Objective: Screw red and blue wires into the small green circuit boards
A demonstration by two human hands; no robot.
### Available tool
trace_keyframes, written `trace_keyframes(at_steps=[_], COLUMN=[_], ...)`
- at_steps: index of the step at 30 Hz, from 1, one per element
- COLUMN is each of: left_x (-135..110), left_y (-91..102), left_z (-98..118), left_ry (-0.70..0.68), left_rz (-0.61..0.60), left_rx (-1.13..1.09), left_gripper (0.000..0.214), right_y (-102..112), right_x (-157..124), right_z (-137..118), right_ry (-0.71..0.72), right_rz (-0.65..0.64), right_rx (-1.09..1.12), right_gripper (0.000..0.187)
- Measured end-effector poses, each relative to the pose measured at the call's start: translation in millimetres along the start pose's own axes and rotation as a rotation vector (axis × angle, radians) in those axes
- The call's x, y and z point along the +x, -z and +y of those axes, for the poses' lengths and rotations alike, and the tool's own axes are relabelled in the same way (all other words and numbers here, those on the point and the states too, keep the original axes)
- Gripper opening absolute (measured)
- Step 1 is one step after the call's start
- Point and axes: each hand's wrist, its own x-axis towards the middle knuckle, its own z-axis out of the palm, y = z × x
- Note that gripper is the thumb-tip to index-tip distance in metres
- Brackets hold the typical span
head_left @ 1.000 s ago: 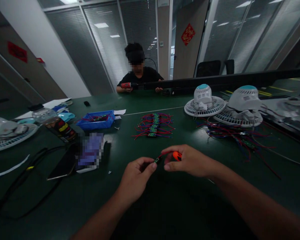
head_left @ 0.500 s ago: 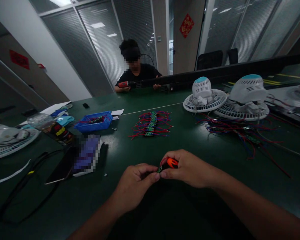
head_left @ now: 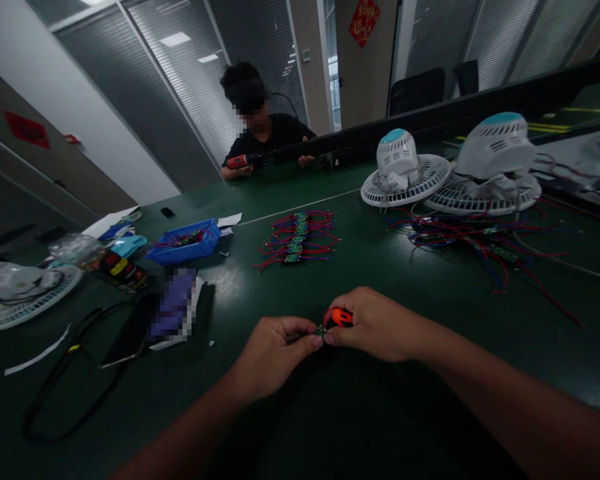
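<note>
My left hand [head_left: 273, 350] pinches a small green circuit board [head_left: 321, 330] between thumb and fingertips, low over the near middle of the table. My right hand [head_left: 377, 323] is closed round an orange and black tool [head_left: 343, 317]; its kind is mostly hidden by the fingers. The right fingertips meet the board's right edge, close against the left ones. A bit of red wire shows by the right fingers. Beyond my hands lies a neat row of green circuit boards [head_left: 297, 238], with red and blue wires fanning out on both sides.
A blue bin [head_left: 185, 248] with wired boards stands left. Nearer are a phone [head_left: 130, 332], a black strap [head_left: 35, 400] and a bottle [head_left: 123, 270]. White fan parts [head_left: 397, 163] and loose wires [head_left: 460, 237] lie right. Across the table a person [head_left: 265, 133] holds a red tool [head_left: 239, 162].
The view has tilted and shifted slightly, so the table things sit a little differently. Both my hands keep their holds on the board and the tool, with only slight movement.
</note>
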Motion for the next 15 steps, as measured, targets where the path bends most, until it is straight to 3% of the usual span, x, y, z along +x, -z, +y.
trace_keyframes(at_steps=[9, 15], left_x=[2.6, 6.6], left_y=[2.4, 4.8], left_z=[8.2, 5.7], left_ry=[-0.218, -0.252], left_rz=[0.085, 0.16], left_rx=[0.328, 0.295], left_gripper=[0.02, 0.02], right_y=[-0.8, -5.0], right_x=[4.4, 4.3], right_z=[8.5, 6.8], right_ry=[-0.108, -0.16], right_rz=[0.006, 0.078], right_rx=[0.219, 0.392], right_gripper=[0.022, 0.018])
